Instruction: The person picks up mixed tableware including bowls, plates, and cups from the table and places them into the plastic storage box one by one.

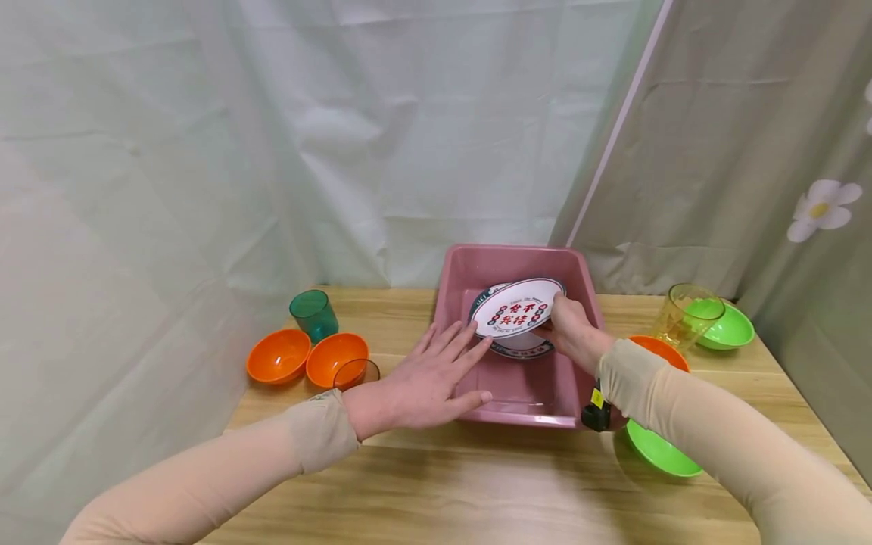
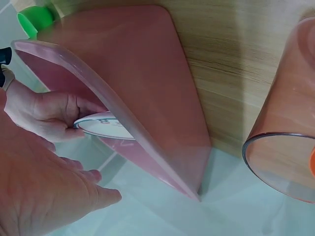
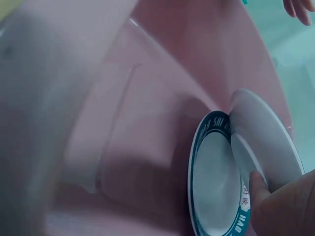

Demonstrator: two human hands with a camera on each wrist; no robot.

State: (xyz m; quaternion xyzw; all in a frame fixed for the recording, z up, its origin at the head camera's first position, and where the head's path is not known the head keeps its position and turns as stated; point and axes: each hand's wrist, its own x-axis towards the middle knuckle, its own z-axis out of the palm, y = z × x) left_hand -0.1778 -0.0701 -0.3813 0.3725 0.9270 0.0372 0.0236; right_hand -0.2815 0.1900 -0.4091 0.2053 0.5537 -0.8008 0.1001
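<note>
My right hand (image 1: 575,329) pinches the right edge of a white oval plate (image 1: 518,306) with red lettering. The plate is tilted inside the pink basin (image 1: 500,412), over another plate (image 1: 523,348) with a dark green patterned rim. In the right wrist view, the underside of the held plate (image 3: 263,132) shows beside the green-rimmed plate (image 3: 216,177). My left hand (image 1: 436,375) is spread flat with straight fingers over the basin's left side, its fingertips near the held plate's left end. From the left wrist view I cannot tell whether the left hand (image 2: 44,182) touches anything.
Left of the basin stand a teal cup (image 1: 314,314), two orange bowls (image 1: 278,356) and a clear brownish cup (image 1: 357,371). On the right are a yellow cup (image 1: 686,314), green bowls (image 1: 729,329) and an orange bowl (image 1: 659,350). Curtains (image 1: 436,151) hang behind.
</note>
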